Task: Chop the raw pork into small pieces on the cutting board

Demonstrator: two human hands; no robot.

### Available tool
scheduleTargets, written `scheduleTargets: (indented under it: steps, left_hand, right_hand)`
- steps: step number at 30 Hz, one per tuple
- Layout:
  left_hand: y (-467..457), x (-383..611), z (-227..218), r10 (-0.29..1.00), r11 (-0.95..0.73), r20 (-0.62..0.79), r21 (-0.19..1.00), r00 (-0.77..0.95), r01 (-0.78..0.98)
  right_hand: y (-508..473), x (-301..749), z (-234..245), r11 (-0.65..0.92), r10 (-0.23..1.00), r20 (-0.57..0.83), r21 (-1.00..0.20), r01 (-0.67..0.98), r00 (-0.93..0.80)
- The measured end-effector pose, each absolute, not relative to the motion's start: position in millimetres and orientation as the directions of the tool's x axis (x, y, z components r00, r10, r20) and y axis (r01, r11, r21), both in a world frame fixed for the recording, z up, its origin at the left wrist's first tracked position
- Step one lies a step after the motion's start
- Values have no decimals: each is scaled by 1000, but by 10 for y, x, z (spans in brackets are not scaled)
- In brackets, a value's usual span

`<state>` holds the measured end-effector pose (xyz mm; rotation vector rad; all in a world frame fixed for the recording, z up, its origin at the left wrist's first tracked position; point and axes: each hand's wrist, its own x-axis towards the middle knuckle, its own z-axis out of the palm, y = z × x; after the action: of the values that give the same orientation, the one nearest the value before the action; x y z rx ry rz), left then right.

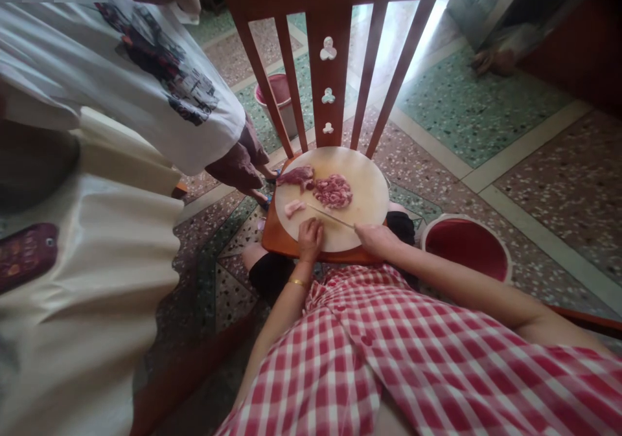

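Note:
A round, pale cutting board [365,170] rests on the seat of a wooden chair [279,236] in front of me. My right hand [376,239] is closed around the handle of a knife [333,217], whose thin blade points left across the board. Low on the board, my left hand [311,236] has its fingers curled together; whatever may be under them is hidden. A heap of cut meat [333,191] lies just beyond the blade. Left of the heap is a larger chunk of red meat [297,177]. Nearer to my left hand sits a pale, fatty piece [294,208].
The chair's slatted back [313,8] rises behind the board. A bucket with a red inside [466,248] stands at my right, and another bucket [279,92] behind the chair. A person in a white shirt [204,131] stands left, beside a cloth-covered table [111,229].

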<state>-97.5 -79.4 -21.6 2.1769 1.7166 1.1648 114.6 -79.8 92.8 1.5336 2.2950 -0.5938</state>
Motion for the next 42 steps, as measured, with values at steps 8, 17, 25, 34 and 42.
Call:
scheduleTargets:
  steps: [8,17,25,34,42]
  left_hand:
    - [-783,-1018,-343,880,-345,469,513,80,786]
    - [-783,-1001,-315,864,-363,496,503,81,785]
    - [-841,-1048,-247,884,-353,464,575,61,738]
    - [-808,-1061,-397,888,-343,454,539,78,769]
    - [-827,-1036,-285,886,-348,457,545,77,763]
  right_hand:
    - [-689,669,834,397,785,-411,-238,886,-463]
    - [-633,709,769,410,771,-408,-269,872,-489]
    - [-764,1026,987,374,767,-476,-214,902,-431]
    - [-527,424,775,422,746,-421,-301,856,-516]
    - [-657,943,803,399,758,-461,-235,887,-462]
